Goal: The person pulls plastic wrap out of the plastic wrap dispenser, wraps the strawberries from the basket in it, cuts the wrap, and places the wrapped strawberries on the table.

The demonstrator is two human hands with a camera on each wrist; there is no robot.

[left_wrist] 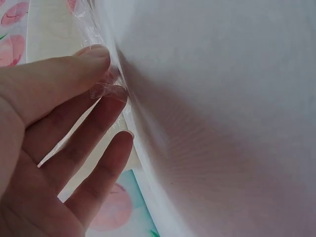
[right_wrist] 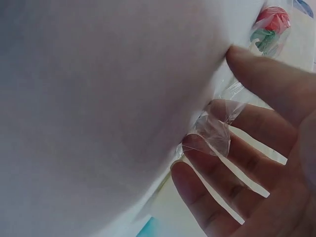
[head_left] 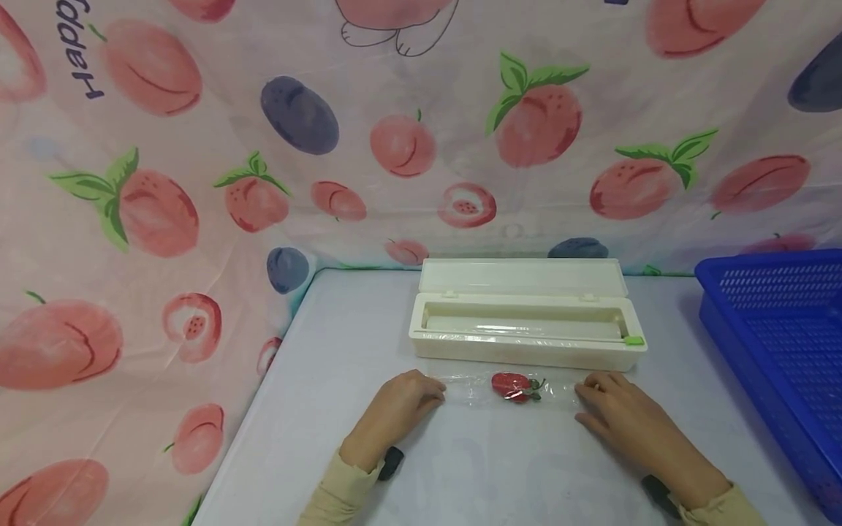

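Note:
A red strawberry-like fruit (head_left: 511, 386) with green leaves lies on the table, rolled in clear plastic wrap (head_left: 470, 387) whose ends stretch out to both sides. At the left end, my left hand (head_left: 401, 403) pinches the film; the left wrist view shows crumpled film (left_wrist: 104, 89) between thumb and fingers. My right hand (head_left: 625, 413) is at the other end, its fingertips touching the loose film (right_wrist: 215, 136) and its thumb apart from them. In the right wrist view the fruit (right_wrist: 273, 19) shows beyond the thumb.
Just behind the wrapped fruit stands a long cream plastic-wrap dispenser box (head_left: 526, 352), its lid (head_left: 522, 276) raised and a green slider (head_left: 634, 340) at its right end. A blue basket (head_left: 717, 321) stands at the right. Fruit-printed cloth (head_left: 408, 88) hangs behind the table.

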